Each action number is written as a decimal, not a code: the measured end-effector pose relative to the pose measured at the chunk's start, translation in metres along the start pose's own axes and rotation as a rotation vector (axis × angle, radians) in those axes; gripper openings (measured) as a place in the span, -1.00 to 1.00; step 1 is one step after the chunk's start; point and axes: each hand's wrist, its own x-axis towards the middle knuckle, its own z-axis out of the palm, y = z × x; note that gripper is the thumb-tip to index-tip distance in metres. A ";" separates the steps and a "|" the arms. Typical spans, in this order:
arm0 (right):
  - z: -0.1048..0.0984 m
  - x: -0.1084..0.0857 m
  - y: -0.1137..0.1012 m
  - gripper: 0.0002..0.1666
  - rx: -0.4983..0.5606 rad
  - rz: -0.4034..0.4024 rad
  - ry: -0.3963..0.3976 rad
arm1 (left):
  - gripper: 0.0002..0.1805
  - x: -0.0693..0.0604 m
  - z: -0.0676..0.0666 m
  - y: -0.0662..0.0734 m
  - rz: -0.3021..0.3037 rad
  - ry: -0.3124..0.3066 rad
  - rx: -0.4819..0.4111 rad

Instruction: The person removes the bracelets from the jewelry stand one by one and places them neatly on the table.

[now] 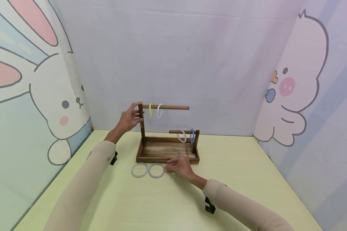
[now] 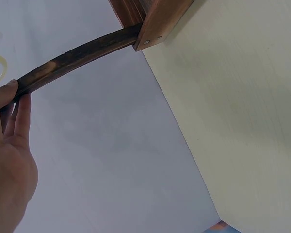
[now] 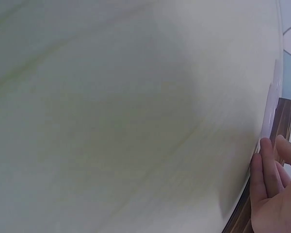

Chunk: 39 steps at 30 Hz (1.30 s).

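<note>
A dark wooden rack (image 1: 167,160) has a tray base and two posts, each with a bar. My left hand (image 1: 130,118) grips the top of its tall left post (image 2: 77,56), thumb on one side and fingers on the other. Two pale translucent rings, a left ring (image 1: 139,176) and a right ring (image 1: 156,176), lie flat before the tray. My right hand (image 1: 180,166) is at the right ring's edge, fingers nearly straight and thumb apart in the right wrist view; fingertip contact is hard to tell.
On the upper bar hang a yellow ring (image 1: 150,110) and a white ring (image 1: 158,112). The short lower bar carries a pale pink ring (image 1: 181,140) and a blue ring (image 1: 192,136). A pale curtain (image 1: 173,64) stands behind the light yellow table (image 1: 234,166).
</note>
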 end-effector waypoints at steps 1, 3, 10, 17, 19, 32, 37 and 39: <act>0.000 0.000 0.000 -0.75 0.007 0.005 -0.002 | -0.10 0.000 0.000 0.000 -0.001 0.001 -0.001; 0.000 0.001 0.001 -0.74 0.015 0.011 -0.005 | -0.10 0.000 0.000 -0.001 -0.002 0.000 -0.007; -0.002 0.007 -0.006 -0.75 0.015 0.016 -0.018 | -0.10 -0.001 0.000 0.002 -0.005 -0.001 -0.001; -0.008 0.015 -0.014 -0.75 0.013 0.020 -0.002 | -0.10 0.000 -0.001 0.004 0.016 -0.013 -0.015; -0.010 0.018 -0.016 -0.73 0.003 -0.003 0.004 | -0.10 0.000 -0.001 0.005 0.018 -0.014 -0.019; -0.016 0.034 -0.032 -0.74 -0.109 -0.103 0.071 | -0.12 0.000 -0.001 0.004 0.035 -0.011 0.009; -0.019 0.045 -0.039 -0.76 -0.137 -0.150 0.091 | -0.11 -0.002 -0.002 0.003 0.020 -0.011 0.009; -0.020 0.050 -0.042 -0.76 -0.125 -0.152 0.100 | -0.11 -0.002 -0.002 0.004 0.015 -0.009 0.009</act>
